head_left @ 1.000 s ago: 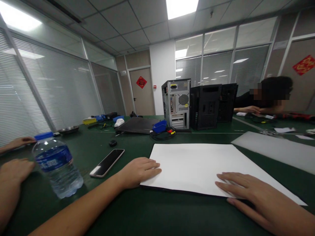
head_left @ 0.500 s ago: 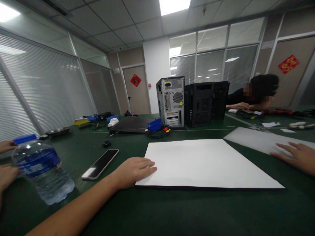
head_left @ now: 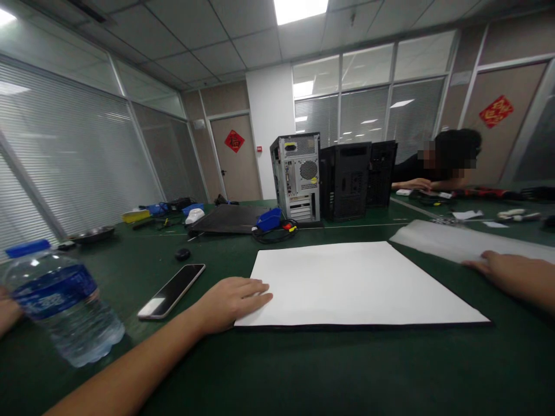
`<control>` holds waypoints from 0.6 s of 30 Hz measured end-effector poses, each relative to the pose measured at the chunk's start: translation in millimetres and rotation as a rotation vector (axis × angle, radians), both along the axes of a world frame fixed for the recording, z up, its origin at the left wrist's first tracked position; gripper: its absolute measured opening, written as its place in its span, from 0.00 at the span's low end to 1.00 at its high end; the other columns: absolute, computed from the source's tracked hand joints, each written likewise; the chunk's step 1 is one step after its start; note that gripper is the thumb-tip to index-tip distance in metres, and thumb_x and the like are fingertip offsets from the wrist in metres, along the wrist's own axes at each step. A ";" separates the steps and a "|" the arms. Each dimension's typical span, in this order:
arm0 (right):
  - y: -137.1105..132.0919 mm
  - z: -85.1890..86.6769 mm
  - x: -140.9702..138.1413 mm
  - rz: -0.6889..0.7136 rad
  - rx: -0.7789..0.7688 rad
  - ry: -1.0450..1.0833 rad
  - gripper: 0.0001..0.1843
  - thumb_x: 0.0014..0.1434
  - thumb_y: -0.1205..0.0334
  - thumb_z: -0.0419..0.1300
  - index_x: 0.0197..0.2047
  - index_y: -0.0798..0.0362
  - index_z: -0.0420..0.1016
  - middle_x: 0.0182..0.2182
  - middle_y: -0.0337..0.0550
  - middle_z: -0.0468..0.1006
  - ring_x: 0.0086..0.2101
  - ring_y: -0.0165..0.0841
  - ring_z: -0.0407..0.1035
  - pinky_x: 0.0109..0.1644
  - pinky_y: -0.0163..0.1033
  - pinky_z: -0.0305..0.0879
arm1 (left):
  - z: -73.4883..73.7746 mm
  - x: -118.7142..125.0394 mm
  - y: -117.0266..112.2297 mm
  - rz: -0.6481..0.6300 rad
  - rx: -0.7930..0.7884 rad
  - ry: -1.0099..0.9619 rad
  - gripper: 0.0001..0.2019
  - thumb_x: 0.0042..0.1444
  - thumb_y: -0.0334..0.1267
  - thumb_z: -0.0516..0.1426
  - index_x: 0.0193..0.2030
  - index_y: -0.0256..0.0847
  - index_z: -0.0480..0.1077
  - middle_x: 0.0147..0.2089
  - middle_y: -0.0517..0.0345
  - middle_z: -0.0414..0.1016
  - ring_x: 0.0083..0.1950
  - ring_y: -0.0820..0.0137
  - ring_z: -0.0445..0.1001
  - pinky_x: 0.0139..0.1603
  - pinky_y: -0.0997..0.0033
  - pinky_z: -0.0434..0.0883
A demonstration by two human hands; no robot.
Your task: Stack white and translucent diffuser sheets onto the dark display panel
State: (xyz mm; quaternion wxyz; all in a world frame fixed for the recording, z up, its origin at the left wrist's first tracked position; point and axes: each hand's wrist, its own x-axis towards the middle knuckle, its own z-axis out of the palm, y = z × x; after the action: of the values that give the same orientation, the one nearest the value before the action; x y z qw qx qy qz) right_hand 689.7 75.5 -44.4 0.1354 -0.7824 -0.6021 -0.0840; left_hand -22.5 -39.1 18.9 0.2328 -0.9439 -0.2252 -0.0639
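A white panel (head_left: 347, 283) with a thin dark lower edge lies flat on the green table. My left hand (head_left: 236, 300) rests on its left edge, fingers stretched out over the white surface. To the right is a translucent, milky plastic sheet (head_left: 433, 238), which runs out of view on that side. My right hand (head_left: 515, 274) is closed at the sheet's near edge, with its fingers drawn together and partly hidden. Left of my left hand lie a phone (head_left: 173, 292) and a small black round object (head_left: 182, 254).
A water bottle (head_left: 65, 306) stands at the left, with another person's hand (head_left: 6, 312) behind it. Computer cases (head_left: 299, 179) stand at the back, beside a black flat panel (head_left: 229, 219) and a blue connector (head_left: 269, 219). A person (head_left: 451, 156) leans on the table at the far right.
My right hand has gone from lying spread on the translucent sheet to closing at its near edge. My left hand stays on the white panel. The view has shifted slightly.
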 end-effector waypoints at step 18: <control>-100.6 49.5 -206.8 0.615 -0.060 -0.075 0.35 0.66 0.35 0.43 0.62 0.50 0.69 0.57 0.52 0.74 0.53 0.48 0.71 0.58 0.56 0.66 | -2.2 -1.1 2.5 -0.015 -0.008 -0.026 0.23 0.65 0.27 0.50 0.66 0.40 0.64 0.60 0.46 0.76 0.57 0.58 0.77 0.51 0.56 0.78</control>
State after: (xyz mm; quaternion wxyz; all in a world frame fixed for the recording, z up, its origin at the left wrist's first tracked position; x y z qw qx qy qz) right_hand 482.9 -25.1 5.0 0.1089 -0.5635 -0.8174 -0.0500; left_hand -23.6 -36.6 16.6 0.2258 -0.9455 -0.2216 -0.0770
